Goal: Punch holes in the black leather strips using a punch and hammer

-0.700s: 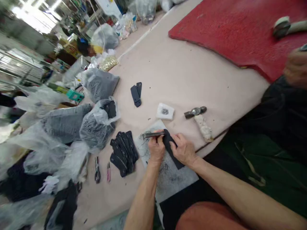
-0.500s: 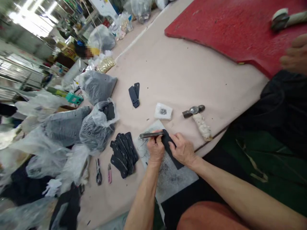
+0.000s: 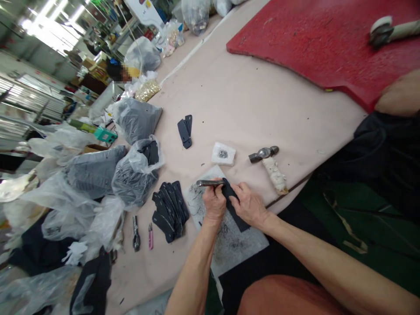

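Observation:
My left hand is closed round a metal rod-like tool, whose inner end meets the top of a dark strip. My right hand grips the edge of that dark strip, which lies slanted over a grey, scuffed board. Just beyond my hands sits a white block with small dark bits on it. A hammer with a wrapped handle rests to the right of the block. Left of the board, dark cut pieces are fanned in an overlapping pile.
Pink-handled snips and another tool lie left of the pile. Bags crowd the left. Two small dark pieces lie farther up. Another person's hand is by a red board and second hammer.
The outer end of the rod-like tool has shifted slightly right and up in my left hand. The other person's hand beside the red board has moved lower. My right hand stays on the strip.

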Demonstrator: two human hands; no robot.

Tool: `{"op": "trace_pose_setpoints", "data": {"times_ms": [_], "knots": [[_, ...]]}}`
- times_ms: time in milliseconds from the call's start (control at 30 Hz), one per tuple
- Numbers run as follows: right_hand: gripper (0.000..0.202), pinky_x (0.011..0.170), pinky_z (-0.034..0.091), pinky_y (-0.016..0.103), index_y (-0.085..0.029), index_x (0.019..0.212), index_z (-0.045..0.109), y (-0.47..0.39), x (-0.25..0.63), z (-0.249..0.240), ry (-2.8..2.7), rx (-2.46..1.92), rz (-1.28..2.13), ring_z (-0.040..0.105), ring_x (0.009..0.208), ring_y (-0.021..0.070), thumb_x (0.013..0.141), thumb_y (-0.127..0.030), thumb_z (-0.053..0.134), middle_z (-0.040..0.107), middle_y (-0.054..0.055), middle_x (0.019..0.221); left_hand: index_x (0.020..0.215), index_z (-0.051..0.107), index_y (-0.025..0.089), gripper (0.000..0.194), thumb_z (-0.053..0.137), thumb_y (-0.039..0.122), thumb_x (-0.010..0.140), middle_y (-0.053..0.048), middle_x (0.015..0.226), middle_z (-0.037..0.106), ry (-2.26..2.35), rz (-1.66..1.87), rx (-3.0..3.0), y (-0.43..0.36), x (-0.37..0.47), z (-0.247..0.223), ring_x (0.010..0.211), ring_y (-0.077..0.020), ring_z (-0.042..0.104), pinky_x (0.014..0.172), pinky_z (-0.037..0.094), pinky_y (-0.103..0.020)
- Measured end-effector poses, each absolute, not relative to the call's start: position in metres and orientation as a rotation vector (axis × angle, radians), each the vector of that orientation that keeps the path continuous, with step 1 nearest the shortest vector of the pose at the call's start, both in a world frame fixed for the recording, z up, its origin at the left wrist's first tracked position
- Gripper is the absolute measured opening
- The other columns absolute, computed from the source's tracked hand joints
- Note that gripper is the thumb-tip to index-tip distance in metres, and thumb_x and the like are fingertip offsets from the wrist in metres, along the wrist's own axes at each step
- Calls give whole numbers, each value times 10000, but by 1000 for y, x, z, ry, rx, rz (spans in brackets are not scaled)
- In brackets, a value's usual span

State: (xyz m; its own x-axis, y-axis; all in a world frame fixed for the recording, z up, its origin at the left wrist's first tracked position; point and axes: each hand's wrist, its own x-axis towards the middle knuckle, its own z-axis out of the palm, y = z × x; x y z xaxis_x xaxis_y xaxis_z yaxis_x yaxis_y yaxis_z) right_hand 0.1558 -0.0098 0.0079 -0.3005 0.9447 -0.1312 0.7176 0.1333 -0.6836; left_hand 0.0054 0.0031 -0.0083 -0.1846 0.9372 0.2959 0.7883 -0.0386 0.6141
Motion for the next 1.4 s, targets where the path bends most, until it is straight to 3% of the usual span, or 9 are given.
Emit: {"op": "trace_pose_setpoints", "data": {"times_ms": [167,267,567,800,900,1000,1167,1267,1400], "knots": [[390,899,423,360,-144,1255,562,8,220,26,-2097,-1684,523,552,1079,279,917,-332,512,571,149,1198,981,640,196,174,482,211,909,-67,950,738,1972,1070,1829,4,6,-11,911,-209,701,858,547,-351],[534,865,440,419,-91,1251,540,22,256,25,-2079,-1989,391,561,1070,348,840,-427,602,572,208,1172,977,631,202,175,484,176,884,-61,939,736,1929,1106,1815,5,6,-13,904,-203,701,851,545,-336],[271,605,449,310,-166,911,572,53,269,17,-1817,-2218,1119,654,760,261,684,-298,641,653,97,774,929,618,207,135,494,187,876,-69,885,720,1935,1085,1789,6,6,-17,837,-220,691,784,535,-331],[336,416,413,204,-189,926,487,49,267,27,-841,-1677,1877,541,457,106,611,-140,591,605,-10,646,950,624,213,161,502,153,863,-55,875,714,1972,1049,1822,5,8,-12,843,-216,683,763,519,-310],[261,336,299,170,-168,960,545,45,254,53,-961,-1721,1751,456,371,81,710,-222,600,510,-56,552,966,631,218,181,510,138,856,-50,858,711,1959,1086,1839,4,8,-11,826,-217,682,739,516,-306],[400,325,307,189,-169,1168,590,44,241,116,-1402,-1574,1494,457,364,95,817,-360,584,520,-55,561,979,635,222,191,519,135,854,-52,864,711,1953,1095,1861,5,8,-12,824,-219,683,733,514,-307],[671,620,536,241,-238,1510,356,38,220,226,-1887,-1054,565,655,686,135,887,-360,574,705,69,1083,961,628,227,176,509,143,863,-59,875,711,1968,1063,1861,5,8,-12,829,-229,682,746,511,-322],[662,762,551,277,-194,1547,281,36,207,226,-2123,-918,367,692,867,171,927,-291,493,677,110,1218,933,627,233,162,512,144,859,-60,848,707,1970,1063,1859,4,8,-12,809,-229,681,726,509,-319],[585,757,558,346,-171,1479,432,42,202,206,-2647,-1011,362,715,858,248,903,-251,487,739,123,1059,921,626,227,152,511,148,861,-60,820,699,1979,1058,1849,3,8,-12,804,-227,679,723,507,-318]]}}
